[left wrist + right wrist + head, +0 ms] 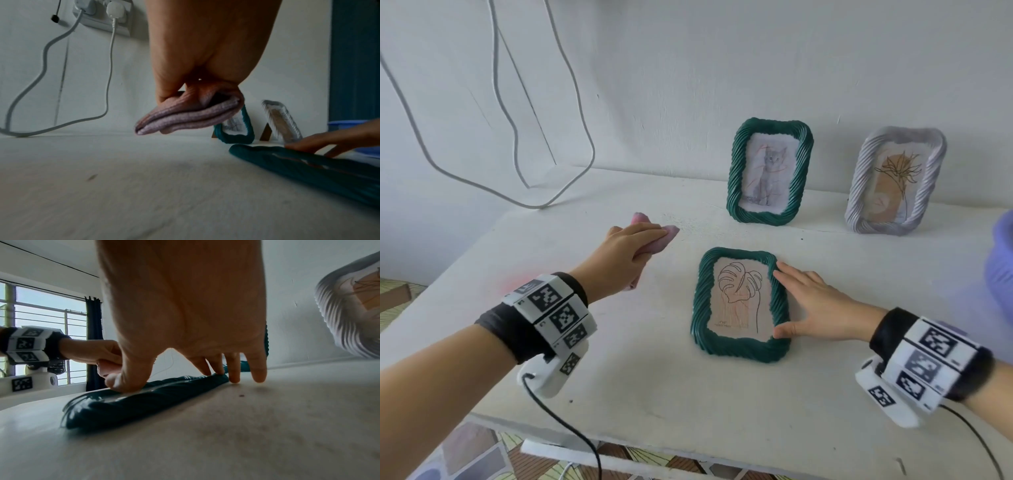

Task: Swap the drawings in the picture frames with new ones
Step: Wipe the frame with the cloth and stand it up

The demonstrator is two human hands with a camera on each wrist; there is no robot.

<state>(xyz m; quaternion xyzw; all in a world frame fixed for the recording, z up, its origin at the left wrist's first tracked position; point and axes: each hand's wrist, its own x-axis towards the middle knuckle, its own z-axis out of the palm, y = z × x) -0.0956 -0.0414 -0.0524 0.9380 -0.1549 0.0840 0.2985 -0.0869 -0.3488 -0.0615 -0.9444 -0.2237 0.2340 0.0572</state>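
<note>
A: Why is the green frame (740, 305) lying flat on the table (619, 359) and not standing like the other two?

B: Flat, its face is easy to reach, I'd say; the leaf drawing (739, 298) sits in it face up, and the right hand (822, 308) steadies it, fingers straight and spread, thumb on the near right corner, fingertips (218, 369) touching the far right rim; nothing is gripped.

A: And the left hand (626, 253)?

B: Clamped round a folded pink cloth (185, 116), held just above the table, well left of the frame; my guess is a wipe of the frame's face (though the cloth touches nothing yet).

A: So the two hands are apart?

B: Yes, one on each side of the flat frame; behind it the second green frame (770, 171) with a cat drawing (768, 174) and the pale ribbed frame (893, 181) with a plant sketch stand leaning back near the wall, both holding drawings; whether those are old or new I cannot tell.
</note>
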